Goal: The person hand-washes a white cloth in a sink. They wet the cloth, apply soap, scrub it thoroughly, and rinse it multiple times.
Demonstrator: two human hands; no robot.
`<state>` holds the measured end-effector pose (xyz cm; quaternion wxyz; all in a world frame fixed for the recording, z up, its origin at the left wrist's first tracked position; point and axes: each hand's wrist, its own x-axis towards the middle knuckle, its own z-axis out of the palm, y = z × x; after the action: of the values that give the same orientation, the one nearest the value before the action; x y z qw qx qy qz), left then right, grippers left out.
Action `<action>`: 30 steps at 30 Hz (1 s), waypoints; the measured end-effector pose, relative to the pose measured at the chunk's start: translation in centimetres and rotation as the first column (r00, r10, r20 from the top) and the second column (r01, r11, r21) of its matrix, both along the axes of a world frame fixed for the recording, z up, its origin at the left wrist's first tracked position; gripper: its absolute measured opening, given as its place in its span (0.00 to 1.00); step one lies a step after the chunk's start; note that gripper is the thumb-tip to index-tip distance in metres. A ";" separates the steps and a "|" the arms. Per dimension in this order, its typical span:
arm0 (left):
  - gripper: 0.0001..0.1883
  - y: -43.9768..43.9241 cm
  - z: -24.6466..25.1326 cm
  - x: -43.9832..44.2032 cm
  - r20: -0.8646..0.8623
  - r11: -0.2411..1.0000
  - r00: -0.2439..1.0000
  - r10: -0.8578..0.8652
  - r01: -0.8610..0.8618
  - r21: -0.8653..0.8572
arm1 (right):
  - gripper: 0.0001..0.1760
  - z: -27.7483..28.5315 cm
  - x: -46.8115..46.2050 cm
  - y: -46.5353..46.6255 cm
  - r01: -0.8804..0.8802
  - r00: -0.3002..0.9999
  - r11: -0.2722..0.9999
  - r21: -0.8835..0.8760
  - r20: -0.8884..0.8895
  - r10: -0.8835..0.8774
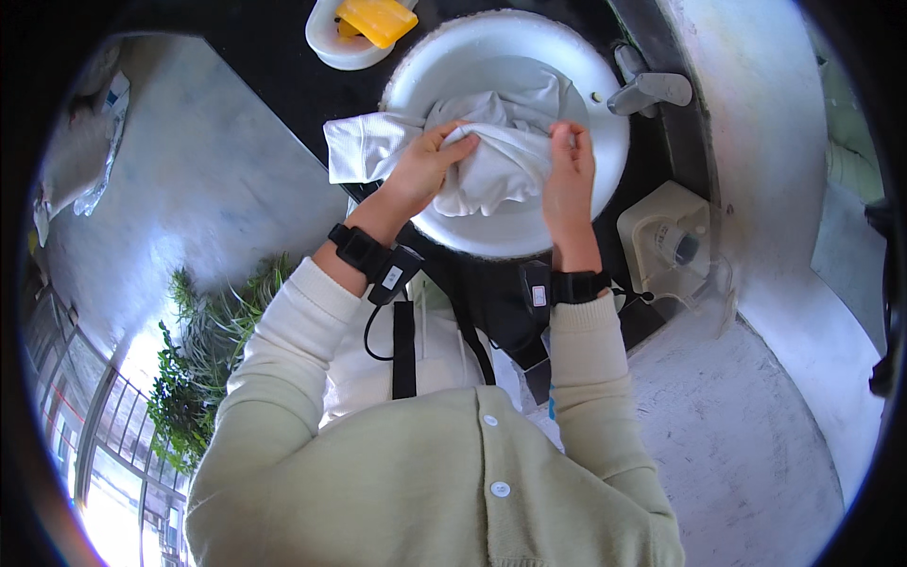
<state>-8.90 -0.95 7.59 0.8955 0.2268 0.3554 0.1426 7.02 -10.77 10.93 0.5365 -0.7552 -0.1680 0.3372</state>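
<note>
A white cloth garment (496, 166) lies bunched in a round white washbasin (482, 237), partly in water. One cuffed end of it hangs over the basin's left rim. My left hand (429, 159) pinches a fold of the cloth between thumb and fingers, above the middle of the bundle. At the bundle's right side, my right hand (570, 156) has its fingers curled on another part of the cloth; the fabric inside that grip is mostly hidden. Both wrists wear black straps with small devices.
A metal faucet (648, 92) stands at the basin's right rim. A white dish (340, 49) with an orange-yellow soap bar (379, 20) sits on the black counter at upper left. A beige plastic container (666, 241) is at the right, and green plants (191, 383) are at lower left.
</note>
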 end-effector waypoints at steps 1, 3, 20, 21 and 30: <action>0.22 0.1 -0.3 -0.4 -0.074 0.988 0.995 -0.062 0.071 0.134 | 0.17 0.5 0.0 0.1 -0.013 0.999 1.000 0.028 -0.037 0.014; 0.22 -0.1 -1.0 -0.7 -0.245 0.899 0.960 -0.135 0.222 0.376 | 0.16 1.0 0.1 0.5 -0.062 0.997 0.971 0.231 -0.038 0.073; 0.23 -3.0 -0.4 3.9 -0.142 0.988 0.990 0.009 -0.030 -0.149 | 0.13 -0.2 -5.1 4.5 -0.244 0.812 0.951 -0.190 0.497 0.308; 0.22 -2.9 -0.6 3.9 -0.147 0.990 0.986 -0.080 0.061 -0.127 | 0.12 -0.2 -4.9 4.7 -0.167 0.839 0.976 -0.142 0.499 0.217; 0.21 -2.2 -0.3 4.4 -0.162 0.982 0.984 -0.074 0.044 -0.183 | 0.14 0.0 -4.1 5.9 -0.040 0.853 0.990 -0.136 0.512 0.105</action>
<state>-4.53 -3.12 7.30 0.8829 0.1671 0.4341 0.0638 2.92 -4.90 10.91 0.4120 -0.8420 -0.3136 0.1514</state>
